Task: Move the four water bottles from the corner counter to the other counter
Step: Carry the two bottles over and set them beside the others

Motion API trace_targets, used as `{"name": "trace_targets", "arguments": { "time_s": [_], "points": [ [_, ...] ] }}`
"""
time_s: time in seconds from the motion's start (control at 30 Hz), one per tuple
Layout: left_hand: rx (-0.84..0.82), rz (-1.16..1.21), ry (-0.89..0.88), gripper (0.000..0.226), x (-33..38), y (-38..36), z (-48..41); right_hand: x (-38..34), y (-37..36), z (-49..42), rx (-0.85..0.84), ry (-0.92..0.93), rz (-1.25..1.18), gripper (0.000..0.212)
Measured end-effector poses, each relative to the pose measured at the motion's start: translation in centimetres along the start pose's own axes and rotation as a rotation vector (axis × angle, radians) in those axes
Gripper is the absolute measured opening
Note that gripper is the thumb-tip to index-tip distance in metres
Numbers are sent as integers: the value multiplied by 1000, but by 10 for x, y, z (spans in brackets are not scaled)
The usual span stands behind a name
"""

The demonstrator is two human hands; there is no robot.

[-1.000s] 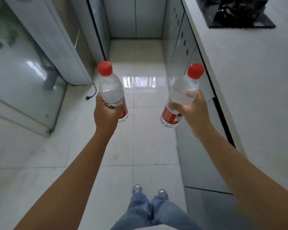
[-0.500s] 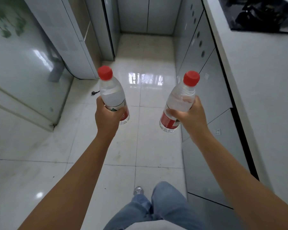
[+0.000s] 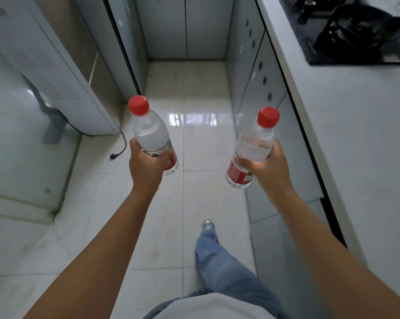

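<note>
Two water bottles are up in front of you, one in each fist, both carried over the tiled floor (image 3: 208, 139) of a narrow kitchen aisle. Your left hand (image 3: 146, 165) is wrapped around the lower half of the left bottle (image 3: 151, 137) — fingers curled round the label, thumb on the near side — and the bottle stands close to upright, its red cap (image 3: 138, 106) tipped slightly to the left. Your right hand (image 3: 267, 169) is closed on the middle of the right bottle (image 3: 254, 146), which leans with its red cap (image 3: 268, 117) up and to the right and its base down toward the left; the red label band shows below your fingers. Both bottles are clear and look filled with water. They are held well apart from each other, at about the same height.

To your right runs a white counter (image 3: 355, 134) with grey cabinet fronts under it — the right bottle hangs just beside that cabinet face, not over the countertop. A black gas hob (image 3: 355, 35) sits at the far end of the counter. On your left stands a tall white appliance (image 3: 56, 65), with a dark power cord (image 3: 121, 146) lying loose on the tiles beside it. Below, one leg in blue jeans (image 3: 219, 261) is stepped forward, the shoe (image 3: 208, 224) on the floor between your forearms.
</note>
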State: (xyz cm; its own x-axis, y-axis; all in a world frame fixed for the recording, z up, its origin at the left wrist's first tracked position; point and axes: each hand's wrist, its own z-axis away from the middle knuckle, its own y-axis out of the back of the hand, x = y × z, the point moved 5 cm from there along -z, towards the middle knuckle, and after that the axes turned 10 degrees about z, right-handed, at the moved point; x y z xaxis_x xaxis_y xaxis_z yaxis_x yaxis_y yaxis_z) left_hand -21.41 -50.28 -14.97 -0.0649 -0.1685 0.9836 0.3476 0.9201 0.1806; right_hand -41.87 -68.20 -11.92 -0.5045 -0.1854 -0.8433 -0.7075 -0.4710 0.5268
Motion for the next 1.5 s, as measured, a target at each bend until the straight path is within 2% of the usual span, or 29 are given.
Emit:
{"name": "trace_targets", "arguments": {
  "time_s": [0.33, 0.53, 1.0, 1.17, 1.33, 1.5],
  "points": [
    [79, 8, 38, 57, 26, -72, -124, -28, -8, -150, -35, -6, 27, 62],
    [84, 18, 24, 64, 30, -99, -200, -44, -25, -223, -45, -2, 15, 61],
    [33, 25, 51, 58, 38, -161, -445, -119, -105, -430, 3, -72, -25, 58],
    [3, 43, 55, 64, 43, -186, -518, -143, -117, -500, 20, -78, -20, 55],
    [13, 30, 48, 66, 47, -216, -588, -158, -128, -582, 27, -57, -22, 59],
    [69, 19, 43, 60, 52, -257, -662, -175, -141, -677, -34, -18, -30, 61]
  ]
}}
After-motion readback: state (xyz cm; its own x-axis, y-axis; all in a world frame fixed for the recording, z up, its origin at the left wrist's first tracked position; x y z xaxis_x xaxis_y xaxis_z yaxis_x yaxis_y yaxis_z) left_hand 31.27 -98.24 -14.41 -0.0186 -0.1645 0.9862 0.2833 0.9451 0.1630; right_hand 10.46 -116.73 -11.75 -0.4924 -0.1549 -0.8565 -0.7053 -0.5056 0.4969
